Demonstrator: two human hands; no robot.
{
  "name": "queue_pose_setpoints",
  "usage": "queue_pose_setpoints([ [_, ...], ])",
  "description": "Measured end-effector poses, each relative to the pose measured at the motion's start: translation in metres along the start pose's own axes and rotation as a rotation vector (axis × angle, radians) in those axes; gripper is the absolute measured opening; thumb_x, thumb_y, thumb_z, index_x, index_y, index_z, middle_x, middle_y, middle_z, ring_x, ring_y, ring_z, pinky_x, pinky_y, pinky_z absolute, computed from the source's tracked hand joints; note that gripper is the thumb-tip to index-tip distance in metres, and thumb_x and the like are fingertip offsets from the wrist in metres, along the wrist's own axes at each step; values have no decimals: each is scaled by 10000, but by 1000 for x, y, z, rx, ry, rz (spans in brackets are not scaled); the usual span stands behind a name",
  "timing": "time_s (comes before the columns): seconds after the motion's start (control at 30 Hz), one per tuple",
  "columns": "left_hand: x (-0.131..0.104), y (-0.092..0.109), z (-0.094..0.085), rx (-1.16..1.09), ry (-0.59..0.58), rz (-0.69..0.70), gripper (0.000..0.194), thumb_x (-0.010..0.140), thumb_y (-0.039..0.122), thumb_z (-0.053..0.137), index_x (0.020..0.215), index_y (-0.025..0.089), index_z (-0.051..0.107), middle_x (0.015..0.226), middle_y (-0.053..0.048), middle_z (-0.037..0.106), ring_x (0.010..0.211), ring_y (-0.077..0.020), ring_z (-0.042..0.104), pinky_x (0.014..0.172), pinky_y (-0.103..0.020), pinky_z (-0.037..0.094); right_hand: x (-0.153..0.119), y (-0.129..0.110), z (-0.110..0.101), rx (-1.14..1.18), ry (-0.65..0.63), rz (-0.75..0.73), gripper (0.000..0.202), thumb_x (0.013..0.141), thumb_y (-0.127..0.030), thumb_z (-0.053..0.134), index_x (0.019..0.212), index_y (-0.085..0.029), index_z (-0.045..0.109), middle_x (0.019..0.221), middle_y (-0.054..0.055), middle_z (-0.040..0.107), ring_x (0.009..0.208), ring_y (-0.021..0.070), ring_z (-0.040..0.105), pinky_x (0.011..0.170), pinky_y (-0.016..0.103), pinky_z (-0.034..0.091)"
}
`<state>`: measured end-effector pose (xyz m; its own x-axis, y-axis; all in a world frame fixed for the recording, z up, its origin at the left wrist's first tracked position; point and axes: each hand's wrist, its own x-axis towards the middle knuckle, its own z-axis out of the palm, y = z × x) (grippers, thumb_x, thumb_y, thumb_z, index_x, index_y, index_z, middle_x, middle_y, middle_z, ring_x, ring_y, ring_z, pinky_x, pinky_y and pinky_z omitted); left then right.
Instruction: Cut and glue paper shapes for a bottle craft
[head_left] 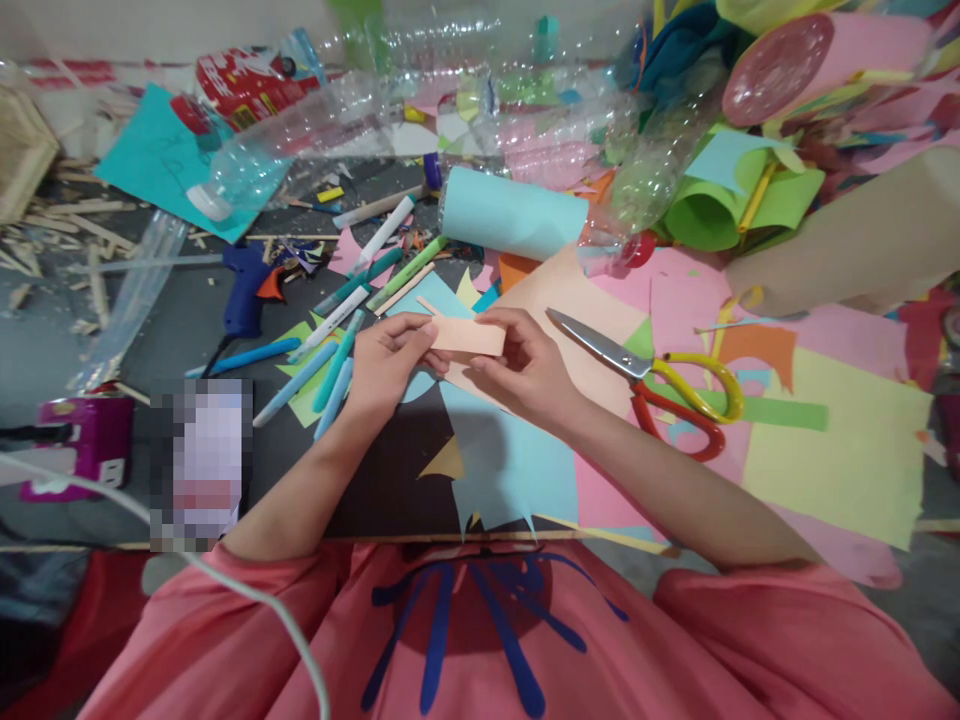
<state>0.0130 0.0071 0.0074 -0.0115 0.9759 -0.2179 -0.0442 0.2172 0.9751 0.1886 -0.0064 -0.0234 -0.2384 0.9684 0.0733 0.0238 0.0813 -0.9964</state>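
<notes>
Head view, worktop lot: 1 peach paper strip [466, 337], short, being held up above the paper scraps, just in front of the wearer, nr centre. L hand [394, 360]: thumb is pressing on top of the strip's left end, fingers are curling under, nearly closed. R hand [529, 360]: thumb and fingers are bending round the right end in a loose pinch, hand part-curled. Both grips are sitting at the short ends, prob. to steady the strip and leave its middle face visible; whether the lower edge is folding or just shading, can't tell. 1 pr scissors [637, 365], yellow/red handles, is lying on paper beside the R forearm, blades pointing away to the wearer's left, handles facing right, poss. for easy R-side pickup. 1 peach sheet [551, 285], matching colour, is lying just beyond the R hand, partly under the scissors. Light blue paper [517, 450] is spreading below the hands. Asst. markers [339, 360] are lying in a loose bunch to the left, prob. within L reach. 1 blue glue gun [247, 290] is resting farther left, apart from the paper pile, poss. for safety. 1 blue-wrapped bottle [514, 213] is lying on its side beyond the hands, red cap facing right.
</notes>
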Motion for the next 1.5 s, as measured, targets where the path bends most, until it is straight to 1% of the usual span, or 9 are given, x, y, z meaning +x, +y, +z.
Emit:
queue_pose_setpoints([
  [0.23,1,-1,-1,7,-5,-17,291,662,407,754,744,158,628,470,19,627,445,-163,657,503,-261,569,0,-4,2,26,54,56,341,774,-345,712,1069,-260,564,932,8,640,790,149,591,615,261,460],
  [0.47,1,1,0,-16,-20,-28,265,660,381,745,722,163,606,473,21,624,435,-158,647,501,-259,561,0,-5,2,41,63,42,320,772,-316,705,1056,-245,574,945,7,653,790,136,595,624,256,453],
  [0.77,3,-1,-2,-16,-33,-49,336,657,447,758,726,169,583,486,14,619,449,-160,648,486,-253,538,1,-9,2,49,76,48,343,761,-390,726,1027,-246,562,893,2,645,741,132,583,581,249,446],
  [0.87,3,-1,-3,6,-17,-41,315,684,444,741,715,173,584,493,9,625,469,-170,661,499,-263,548,2,-8,2,97,55,75,459,737,-455,756,1089,-277,520,865,-15,609,679,120,561,566,252,454],
  [0.97,2,-2,-3,12,-3,-15,297,701,435,737,717,177,590,492,10,633,462,-169,660,502,-267,555,4,-7,2,234,47,126,566,702,-511,781,1135,-307,478,839,-51,566,538,74,502,502,235,451],
  [1.03,2,-2,-2,8,-5,2,287,699,423,748,718,178,599,484,15,633,443,-161,650,491,-258,552,5,-7,2,338,57,167,475,725,-530,758,1048,-287,509,778,-75,542,455,45,458,451,219,432],
  [1.1,1,-3,-2,6,-5,12,278,696,412,754,712,177,607,476,20,631,425,-152,640,485,-252,552,5,-8,1,390,51,201,366,760,-527,731,893,-246,536,686,-87,520,430,38,462,439,207,424],
  [1.2,0,-3,-1,12,-3,14,285,695,420,755,711,175,610,475,22,633,418,-147,636,487,-250,559,5,-8,1,379,49,220,369,781,-522,716,730,-214,520,554,-93,479,447,52,501,462,199,428],
  [1.5,-1,-3,1,4,-29,-4,311,714,439,729,733,167,581,514,-4,670,435,-154,649,461,-246,548,7,-8,3,411,149,224,369,769,-488,744,690,-199,528,500,-87,543,422,46,502,461,183,403],
])
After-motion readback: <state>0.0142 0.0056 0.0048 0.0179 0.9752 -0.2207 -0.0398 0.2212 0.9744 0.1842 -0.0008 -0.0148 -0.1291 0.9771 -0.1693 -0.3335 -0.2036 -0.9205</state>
